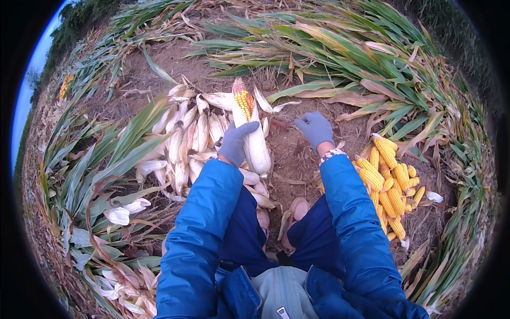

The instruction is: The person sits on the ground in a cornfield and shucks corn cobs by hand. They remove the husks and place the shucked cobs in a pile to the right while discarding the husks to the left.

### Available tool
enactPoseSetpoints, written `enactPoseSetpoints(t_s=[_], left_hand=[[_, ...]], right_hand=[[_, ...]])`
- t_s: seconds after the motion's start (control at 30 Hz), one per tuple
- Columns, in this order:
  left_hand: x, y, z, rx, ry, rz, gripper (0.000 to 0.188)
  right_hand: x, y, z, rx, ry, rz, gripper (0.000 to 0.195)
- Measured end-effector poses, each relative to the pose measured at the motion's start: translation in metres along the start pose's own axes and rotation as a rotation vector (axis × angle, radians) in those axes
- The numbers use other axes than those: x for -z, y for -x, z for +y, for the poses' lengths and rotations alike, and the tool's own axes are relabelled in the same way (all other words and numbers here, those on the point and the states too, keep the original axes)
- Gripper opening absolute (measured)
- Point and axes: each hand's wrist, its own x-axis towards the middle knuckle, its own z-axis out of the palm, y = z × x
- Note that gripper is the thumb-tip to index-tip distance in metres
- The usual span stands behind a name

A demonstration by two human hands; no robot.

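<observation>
My left hand (236,142), in a grey knit glove, grips a maize ear (256,147) with its thumb across the pale husk. The husk is parted at the far end, baring yellow kernels (244,103) and a reddish tip. To the right, apart from the ear, my gloved right hand (315,129) hovers above the soil with curled fingers; their undersides are hidden. A loose husk strip (267,104) shows just beyond the held ear. Under and left of my left hand lies a heap of unhusked ears (185,147).
Husked yellow ears (392,183) are piled right of my right forearm. Cut maize stalks with green and dry leaves (318,48) lie across the far side. More leaves (107,171) cover the left, with discarded husks (127,293) at lower left. My shoes (299,209) stand on the soil.
</observation>
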Motion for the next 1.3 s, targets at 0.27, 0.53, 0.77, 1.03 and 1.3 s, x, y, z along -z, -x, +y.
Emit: enactPoseSetpoints(t_s=[0.27,0.53,0.77,1.03,1.3], left_hand=[[-0.001,-0.003,0.000,-0.008,-0.135,-0.190,0.052],[-0.008,-0.002,-0.008,-0.038,-0.362,-0.220,0.060],[-0.007,-0.001,-0.012,0.063,-0.284,-0.312,0.060],[0.001,-0.014,-0.016,-0.028,-0.047,0.066,0.044],[0.022,-0.027,-0.015,-0.189,0.277,0.351,0.047]], right_hand=[[0.004,0.012,-0.056,0.164,-1.215,-0.190,0.038],[-0.002,0.020,-0.070,0.192,-1.356,-0.006,0.031],[-0.013,0.010,-0.059,0.222,-1.007,0.176,0.024],[0.000,0.034,-0.051,0.164,-0.867,-0.201,0.047],[-0.019,0.066,-0.044,0.375,-0.376,-0.069,0.042]])
